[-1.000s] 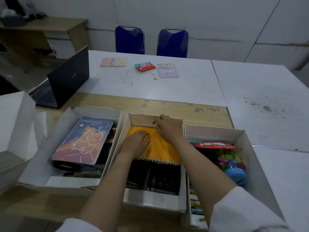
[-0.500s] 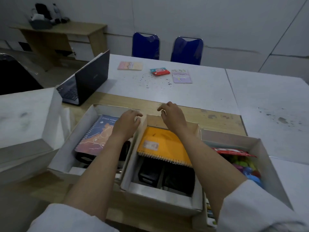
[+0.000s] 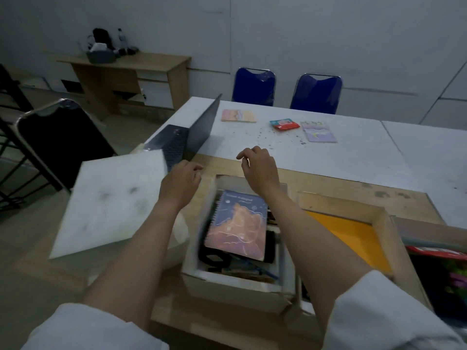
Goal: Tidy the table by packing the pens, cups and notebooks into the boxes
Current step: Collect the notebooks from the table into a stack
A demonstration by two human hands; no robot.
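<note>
Three open white boxes stand in a row on the wooden table. The left box (image 3: 199,274) holds a blue and orange spiral notebook (image 3: 237,226) on top of dark items and pens. The middle box (image 3: 386,238) holds an orange notebook (image 3: 353,238). The right box (image 3: 429,228) is cut off at the frame edge, with a red pack (image 3: 437,252) in it. My left hand (image 3: 180,183) hovers left of the left box's far corner, fingers loosely curled, holding nothing. My right hand (image 3: 260,168) hovers above that box's far edge, fingers relaxed and empty.
A white box lid (image 3: 108,205) lies tilted at the left, beside an open laptop (image 3: 192,140). Farther on the white table lie a pink notebook (image 3: 238,115), a small red pack (image 3: 284,124) and a lilac notebook (image 3: 319,131). Two blue chairs (image 3: 285,89) stand behind; a black chair (image 3: 60,142) at left.
Both hands have lifted off the orange notebook in the middle box and shifted left to hover over the left box's far edge. The view has swung left.
</note>
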